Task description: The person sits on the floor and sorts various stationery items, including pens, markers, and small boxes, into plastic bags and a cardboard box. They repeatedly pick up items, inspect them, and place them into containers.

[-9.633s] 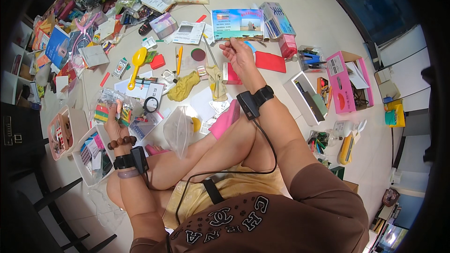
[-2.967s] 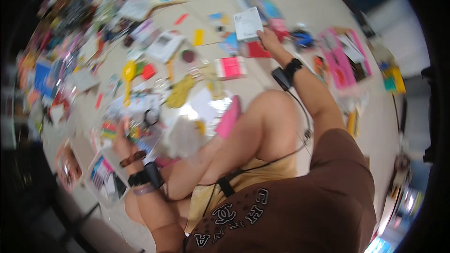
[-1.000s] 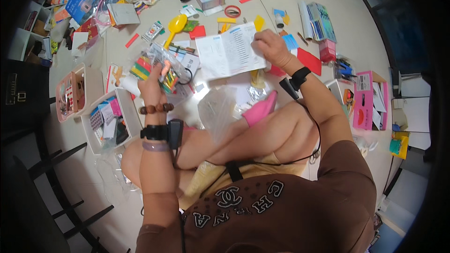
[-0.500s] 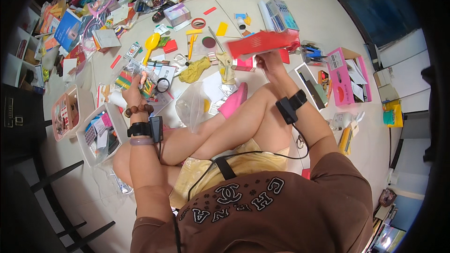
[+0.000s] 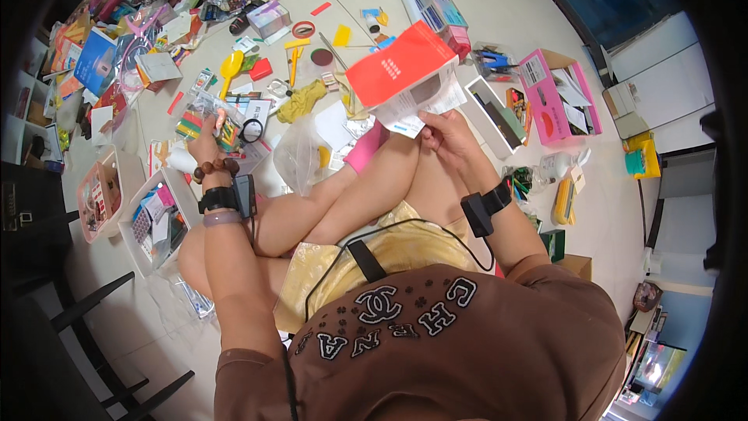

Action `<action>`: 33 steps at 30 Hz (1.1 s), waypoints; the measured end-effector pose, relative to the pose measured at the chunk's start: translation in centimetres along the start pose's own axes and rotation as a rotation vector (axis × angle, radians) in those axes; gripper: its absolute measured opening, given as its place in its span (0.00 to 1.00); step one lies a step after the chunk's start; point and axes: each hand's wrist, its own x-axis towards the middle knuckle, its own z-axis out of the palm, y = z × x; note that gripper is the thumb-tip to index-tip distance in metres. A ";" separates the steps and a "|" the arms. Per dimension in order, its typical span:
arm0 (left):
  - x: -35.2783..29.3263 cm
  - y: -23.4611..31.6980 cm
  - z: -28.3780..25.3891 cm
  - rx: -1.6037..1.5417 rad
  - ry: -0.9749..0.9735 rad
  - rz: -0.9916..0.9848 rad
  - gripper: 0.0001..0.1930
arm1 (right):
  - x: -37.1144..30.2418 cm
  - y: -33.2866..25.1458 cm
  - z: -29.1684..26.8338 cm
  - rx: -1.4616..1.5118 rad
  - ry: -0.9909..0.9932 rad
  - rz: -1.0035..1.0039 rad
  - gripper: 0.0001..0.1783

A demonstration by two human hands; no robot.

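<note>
My right hand [image 5: 448, 139] pinches the lower edge of a white printed sheet [image 5: 417, 115] above my right knee. The sheet is joined to or held against a red folded card [image 5: 401, 66] with white print, which stands tilted away from me. My left hand [image 5: 205, 140] is closed on a clear plastic pack of coloured strips [image 5: 189, 126]; its fingers partly hide the pack. Beside the left hand are a round black-rimmed lens [image 5: 252, 130] and a white roll [image 5: 181, 160]. A clear plastic bag [image 5: 298, 160] lies between my hands, near a yellow-green cloth [image 5: 302, 101].
White bin [image 5: 191, 206] and pink bin [image 5: 123, 187], both filled, stand at my left. On the right are a white open box [image 5: 495, 117] and a pink carton [image 5: 545, 97]. Farther off lie a yellow scoop [image 5: 231, 66], a red tape roll [image 5: 303, 29] and a large heap of packages.
My right hand has come down and nearer to me, turning the red card so the white sheet shows below it. The left hand keeps its hold on the pack. The whole view has shifted slightly.
</note>
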 end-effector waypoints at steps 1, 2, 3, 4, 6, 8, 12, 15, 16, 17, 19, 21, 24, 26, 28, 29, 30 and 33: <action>-0.1 -0.1 0.0 -0.002 -0.008 -0.010 0.18 | -0.3 0.0 -0.3 -0.004 -0.008 -0.011 0.04; -0.2 0.0 0.1 0.002 0.003 -0.024 0.18 | -0.5 -0.1 -0.5 -0.010 0.000 -0.017 0.04; -0.3 0.0 0.2 0.002 0.010 -0.025 0.18 | -0.6 -0.2 -0.7 -0.010 -0.003 -0.030 0.04; -0.5 0.1 0.2 -0.009 -0.001 -0.019 0.18 | -0.7 -0.3 -0.8 -0.018 0.001 -0.036 0.05; -1.0 0.3 0.4 -0.027 -0.011 -0.043 0.18 | -1.0 -0.1 -0.9 -0.067 0.058 -0.064 0.06; -1.5 0.8 0.7 -0.022 -0.022 -0.040 0.18 | -1.0 0.3 -0.9 -0.124 0.111 -0.115 0.06; -3.1 2.7 1.2 -0.098 -0.172 -0.174 0.16 | -0.3 1.4 -1.0 -0.006 0.237 -0.147 0.11; -5.0 4.2 1.3 -0.150 -0.518 -0.165 0.15 | 1.0 0.2 -1.0 -0.380 0.090 -0.184 0.16; -5.8 4.4 1.3 -0.134 -0.600 -0.101 0.15 | 1.4 0.2 -0.5 -0.120 0.025 -0.300 0.17; -6.4 4.8 1.2 -0.122 -0.605 -0.162 0.14 | 1.8 -0.3 -0.1 -0.060 0.000 -0.333 0.15; -7.5 5.0 1.2 -0.077 -0.630 -0.264 0.13 | 3.2 -1.8 1.1 0.071 -0.045 -0.364 0.13; -8.4 4.8 1.4 -0.098 -0.690 -0.357 0.18 | 3.9 -2.7 2.5 0.018 -0.001 -0.449 0.11; -9.7 3.5 2.3 -0.172 -0.847 -0.353 0.22 | 4.7 -3.4 4.6 0.032 -0.067 -0.545 0.12; -10.7 2.6 2.7 -0.208 -0.884 -0.397 0.23 | 4.9 -3.3 6.0 -0.001 -0.050 -0.583 0.11; -11.1 2.0 2.9 -0.160 -0.850 -0.481 0.23 | 5.1 -3.2 7.1 0.069 -0.045 -0.504 0.10; -11.2 1.8 2.9 -0.168 -0.833 -0.497 0.23 | 5.1 -3.2 7.6 0.072 -0.081 -0.513 0.11; -11.1 1.7 2.8 -0.218 -0.874 -0.517 0.25 | 5.0 -3.0 8.1 0.074 -0.116 -0.521 0.11; -10.6 1.4 2.5 -0.367 -0.932 -0.510 0.23 | 4.4 -2.4 9.4 0.036 -0.219 -0.557 0.10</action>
